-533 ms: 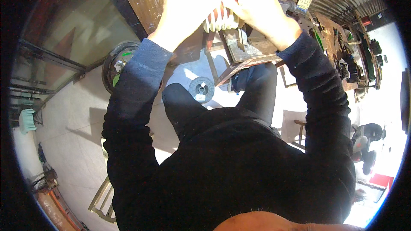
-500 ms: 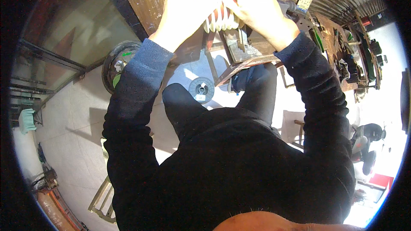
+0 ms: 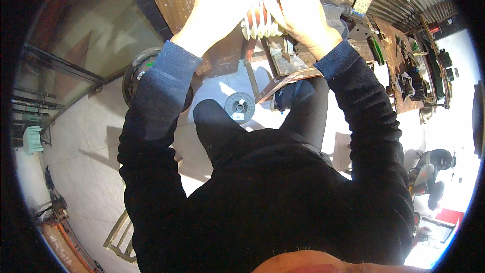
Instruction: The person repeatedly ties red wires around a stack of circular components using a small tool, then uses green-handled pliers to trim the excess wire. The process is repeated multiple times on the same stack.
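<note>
At 12 o'clock, the left hand (image 3: 222,10) and right hand (image 3: 303,17) meet at a ribbed piece (image 3: 259,24); glare leaves their grip impossible to tell. A cluttered bench (image 3: 394,40) fills 2 o'clock; a spool (image 3: 232,107) lies mid-floor (image 3: 91,172).

No words or numbers can be read. The spool (image 3: 232,100) carries a small white label (image 3: 238,116) on its face, toward the near edge, below the hub; any marks there are too small to make out. Well apart from the spool, beyond it and to the right, the phone (image 3: 363,1) has a lit yellowish screen with a blue band at the top and rows of small marks, too blurred to read.
</note>
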### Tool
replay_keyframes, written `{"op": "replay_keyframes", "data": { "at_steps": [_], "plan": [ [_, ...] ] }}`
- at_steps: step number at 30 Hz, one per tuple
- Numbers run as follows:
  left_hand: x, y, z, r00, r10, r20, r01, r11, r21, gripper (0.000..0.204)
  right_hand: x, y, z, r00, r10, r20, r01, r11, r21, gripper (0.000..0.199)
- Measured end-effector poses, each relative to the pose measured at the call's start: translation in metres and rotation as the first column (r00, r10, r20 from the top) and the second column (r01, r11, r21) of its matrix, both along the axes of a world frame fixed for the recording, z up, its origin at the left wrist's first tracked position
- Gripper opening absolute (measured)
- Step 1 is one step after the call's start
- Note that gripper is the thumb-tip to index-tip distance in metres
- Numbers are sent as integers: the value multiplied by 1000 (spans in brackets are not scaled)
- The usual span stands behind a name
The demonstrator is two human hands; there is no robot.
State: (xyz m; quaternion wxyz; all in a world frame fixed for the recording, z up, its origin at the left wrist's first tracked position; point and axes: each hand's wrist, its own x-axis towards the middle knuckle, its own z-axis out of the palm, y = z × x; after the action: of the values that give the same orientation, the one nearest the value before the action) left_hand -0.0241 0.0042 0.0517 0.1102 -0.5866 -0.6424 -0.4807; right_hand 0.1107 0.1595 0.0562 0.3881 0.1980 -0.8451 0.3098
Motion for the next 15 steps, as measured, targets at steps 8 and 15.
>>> {"op": "replay_keyframes", "data": {
  "at_steps": [8,15],
  "plan": [
    [-15,-4,6,1000,14,-11,-14,999,-30,43,2,6,-4,945,-280,-170,326,849,415,32],
    [-21,-7,14,996,19,-87,-23,998,-51,45,24,9,0,924,-335,-186,381,757,530,24]
  ]
}}
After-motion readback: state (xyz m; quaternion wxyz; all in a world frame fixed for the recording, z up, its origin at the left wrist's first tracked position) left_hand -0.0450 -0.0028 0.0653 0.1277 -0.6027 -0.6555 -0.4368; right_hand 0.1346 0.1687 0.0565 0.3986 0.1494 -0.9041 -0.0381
